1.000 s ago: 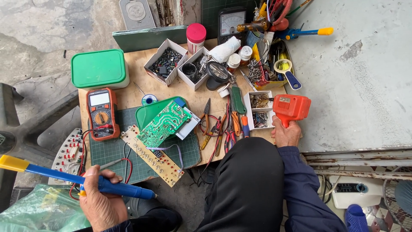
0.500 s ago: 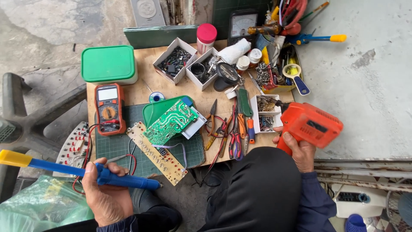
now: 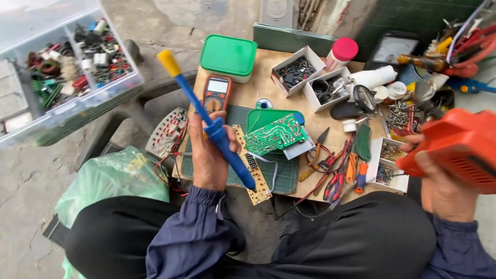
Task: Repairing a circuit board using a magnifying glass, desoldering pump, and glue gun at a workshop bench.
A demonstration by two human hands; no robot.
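Note:
My left hand (image 3: 205, 154) grips a blue desoldering pump (image 3: 217, 132) with a yellow knob at its far end; it is held over the left side of the small wooden worktable (image 3: 258, 85). My right hand (image 3: 444, 191) holds an orange pistol-shaped soldering gun (image 3: 460, 146) at the right edge of view, lifted off the table. Between the hands a green circuit board (image 3: 275, 135) lies on a green lid on the cutting mat (image 3: 281, 178). A long tan circuit strip (image 3: 254, 168) lies just beside the pump's tip.
An orange multimeter (image 3: 217, 93), a green-lidded box (image 3: 229, 56), white boxes of small parts (image 3: 297, 72), pliers and screwdrivers (image 3: 338, 170) crowd the table. A clear compartment box of parts (image 3: 62, 67) sits at the left; a green plastic bag (image 3: 111, 181) lies by my knee.
My left hand has swung the blue pump up from low left to over the table. My right hand has raised the orange soldering gun nearer the camera. The view shifted left.

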